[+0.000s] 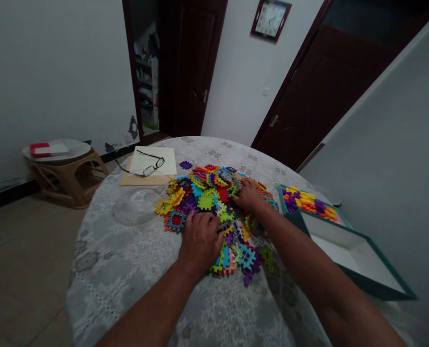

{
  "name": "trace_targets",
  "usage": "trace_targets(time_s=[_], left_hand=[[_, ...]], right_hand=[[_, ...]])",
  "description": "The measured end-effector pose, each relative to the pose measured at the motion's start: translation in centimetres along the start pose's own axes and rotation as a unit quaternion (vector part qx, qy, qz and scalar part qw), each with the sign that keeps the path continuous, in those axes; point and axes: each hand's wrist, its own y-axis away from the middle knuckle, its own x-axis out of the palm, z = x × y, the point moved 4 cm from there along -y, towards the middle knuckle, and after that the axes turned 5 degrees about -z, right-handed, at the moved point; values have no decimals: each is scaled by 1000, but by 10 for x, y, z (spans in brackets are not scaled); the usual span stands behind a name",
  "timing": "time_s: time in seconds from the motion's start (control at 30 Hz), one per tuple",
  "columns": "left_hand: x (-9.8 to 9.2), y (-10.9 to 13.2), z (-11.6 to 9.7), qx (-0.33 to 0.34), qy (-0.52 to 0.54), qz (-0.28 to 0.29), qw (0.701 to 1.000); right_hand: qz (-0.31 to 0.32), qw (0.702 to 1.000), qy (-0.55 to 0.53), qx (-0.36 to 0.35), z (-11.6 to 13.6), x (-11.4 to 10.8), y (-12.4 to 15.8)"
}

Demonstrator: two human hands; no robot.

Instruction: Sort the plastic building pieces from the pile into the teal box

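A heaped pile of colorful interlocking plastic building tiles (pixel 207 201) lies on the table, with notched edges and some open square frames. My left hand (pixel 201 238) rests on the near-left part of the pile, its fingers bent loosely over the tiles and its thumb apart. Farther back, on the right side of the heap, my right hand (pixel 251 196) reaches in among the tiles. Its thumb and fingers are apart, and the fingertips are partly hidden. Neither hand shows a tile plainly gripped. A blue open-frame tile (pixel 248 257) lies at the near edge between my forearms.
A clear plastic container (pixel 138 205) stands left of the pile, before eyeglasses (pixel 153 166) on papers (pixel 169 156). To the right are a green-edged open box (pixel 355 246) and a tray of colorful pieces (pixel 308 202). The round table has a patterned cloth (pixel 127 270).
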Motion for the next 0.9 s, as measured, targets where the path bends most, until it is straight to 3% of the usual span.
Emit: trace_targets(time_s=[0.23,0.33,0.47,0.67,0.9], left_hand=[[-1,-1,2,-6,-5,1,1000],[-2,-2,3,-9,-18,-1,1000],[-4,-3,2,-2,-36,-3,999],[-5,-5,3,8,-47,-5,999],[-7,-3,2,7,-53,-26,998]], right_hand=[[-14,993,-30,109,-18,2,-25],[-23,991,-59,120,-9,-1,-30],[-50,988,-125,75,19,-11,-30],[-46,984,-173,14,50,-24,-8],[-35,994,-102,-11,52,-40,38]])
